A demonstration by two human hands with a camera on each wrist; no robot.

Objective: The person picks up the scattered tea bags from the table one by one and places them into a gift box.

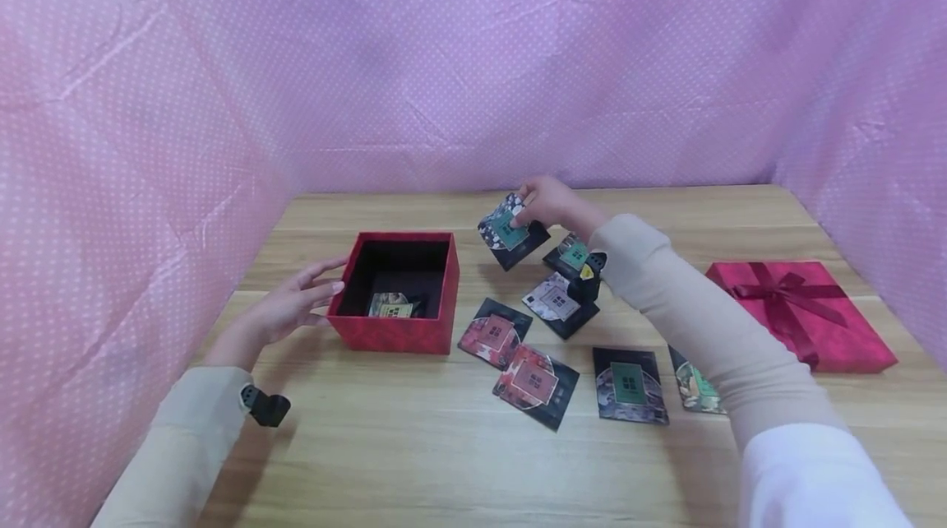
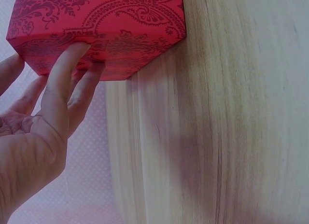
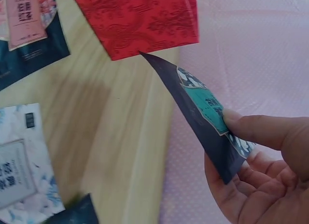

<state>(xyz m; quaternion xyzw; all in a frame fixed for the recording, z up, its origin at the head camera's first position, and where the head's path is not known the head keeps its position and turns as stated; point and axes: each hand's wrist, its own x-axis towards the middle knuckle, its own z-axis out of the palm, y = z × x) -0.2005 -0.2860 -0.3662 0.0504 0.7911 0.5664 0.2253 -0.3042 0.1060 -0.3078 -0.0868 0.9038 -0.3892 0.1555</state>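
Observation:
My right hand (image 1: pixel 551 203) pinches a flat square sachet with a green label (image 1: pixel 501 230) between thumb and fingers. The sachet is up off the table, to the right of an open red box (image 1: pixel 395 337); in the right wrist view its dark back end (image 3: pixel 169 84) points toward the box. My left hand (image 1: pixel 287 306) touches the box's left side, its fingers extended along the patterned wall (image 2: pixel 120 45). Inside the box lies a sachet with a yellowish label (image 1: pixel 392 306); whether others lie under it is hidden.
Two pink-labelled sachets (image 1: pixel 491 333) overlap right of the box. A white-labelled sachet (image 1: pixel 556 298) and a green-labelled one (image 1: pixel 571 255) lie below my right wrist. Nearer are a dark sachet (image 1: pixel 629 386) and another partly under my sleeve (image 1: pixel 695 392). A red lid with a bow (image 1: pixel 851 335) stands far right.

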